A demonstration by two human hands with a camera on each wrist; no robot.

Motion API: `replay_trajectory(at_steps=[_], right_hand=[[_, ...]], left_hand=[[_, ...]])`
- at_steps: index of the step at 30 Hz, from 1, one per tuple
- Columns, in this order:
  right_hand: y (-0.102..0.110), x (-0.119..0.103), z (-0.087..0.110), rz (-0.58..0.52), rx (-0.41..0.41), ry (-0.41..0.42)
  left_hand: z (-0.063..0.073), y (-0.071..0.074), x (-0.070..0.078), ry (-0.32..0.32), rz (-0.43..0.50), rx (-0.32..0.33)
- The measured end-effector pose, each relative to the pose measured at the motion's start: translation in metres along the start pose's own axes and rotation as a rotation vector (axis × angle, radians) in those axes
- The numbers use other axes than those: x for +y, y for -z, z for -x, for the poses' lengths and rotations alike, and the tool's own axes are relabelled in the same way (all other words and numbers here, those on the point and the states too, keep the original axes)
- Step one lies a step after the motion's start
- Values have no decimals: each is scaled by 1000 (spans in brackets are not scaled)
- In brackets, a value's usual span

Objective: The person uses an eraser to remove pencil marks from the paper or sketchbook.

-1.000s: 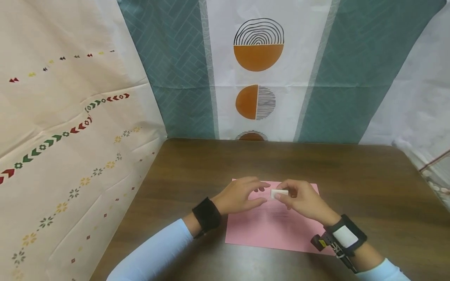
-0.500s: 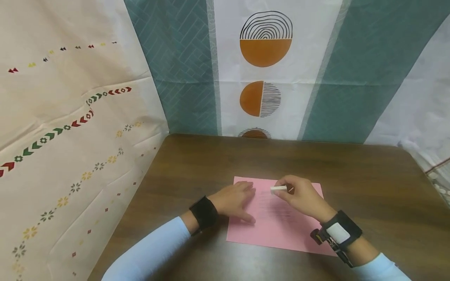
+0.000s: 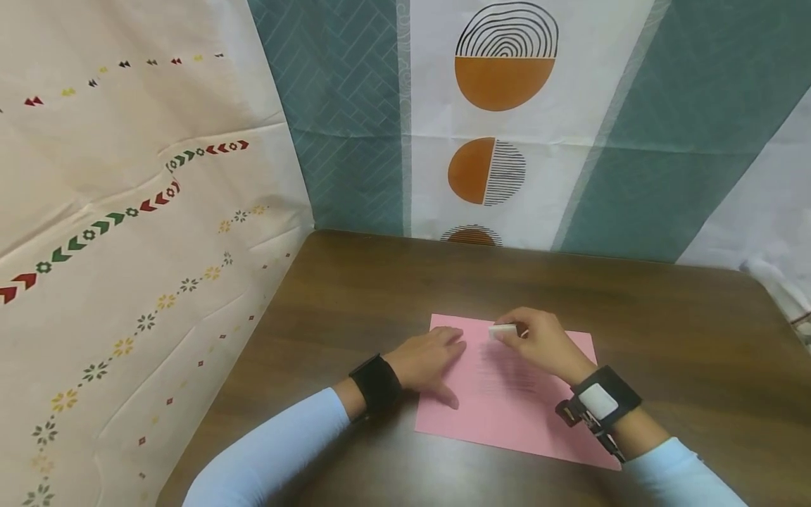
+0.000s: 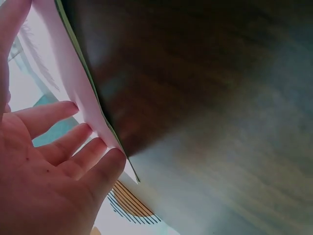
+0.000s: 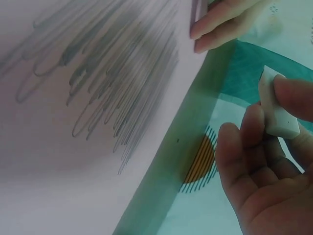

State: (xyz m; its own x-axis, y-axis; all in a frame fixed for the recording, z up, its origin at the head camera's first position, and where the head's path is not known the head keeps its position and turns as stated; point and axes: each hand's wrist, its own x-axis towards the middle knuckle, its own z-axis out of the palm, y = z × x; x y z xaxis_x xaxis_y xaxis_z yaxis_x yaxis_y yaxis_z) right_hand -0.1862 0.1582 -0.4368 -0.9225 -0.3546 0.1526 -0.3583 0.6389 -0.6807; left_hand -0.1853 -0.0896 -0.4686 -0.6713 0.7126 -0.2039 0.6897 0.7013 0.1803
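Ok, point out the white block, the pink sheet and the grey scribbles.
White block (image 5: 276,116): right wrist view, on its uncovered lower part.
Pink sheet (image 3: 507,422): head view, on its bare part below the scribbles.
Grey scribbles (image 5: 117,71): right wrist view, amid the dense strokes.

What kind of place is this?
Probably a makeshift tabletop recording spot indoors: a brown table, patterned cloths screening it behind and at the left, and a device strapped to the person's right wrist.
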Motion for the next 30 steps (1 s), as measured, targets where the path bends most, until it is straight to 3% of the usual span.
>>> replay_trajectory(at_steps=[15, 24, 30], right_hand=[[-36, 5, -25, 227, -130, 31], [-43, 5, -25, 338, -106, 153], [-45, 1, -21, 442, -83, 192]], left_hand=[[4, -1, -2, -33, -76, 16], [4, -2, -4, -45, -84, 11], [2, -2, -3, -68, -90, 19]])
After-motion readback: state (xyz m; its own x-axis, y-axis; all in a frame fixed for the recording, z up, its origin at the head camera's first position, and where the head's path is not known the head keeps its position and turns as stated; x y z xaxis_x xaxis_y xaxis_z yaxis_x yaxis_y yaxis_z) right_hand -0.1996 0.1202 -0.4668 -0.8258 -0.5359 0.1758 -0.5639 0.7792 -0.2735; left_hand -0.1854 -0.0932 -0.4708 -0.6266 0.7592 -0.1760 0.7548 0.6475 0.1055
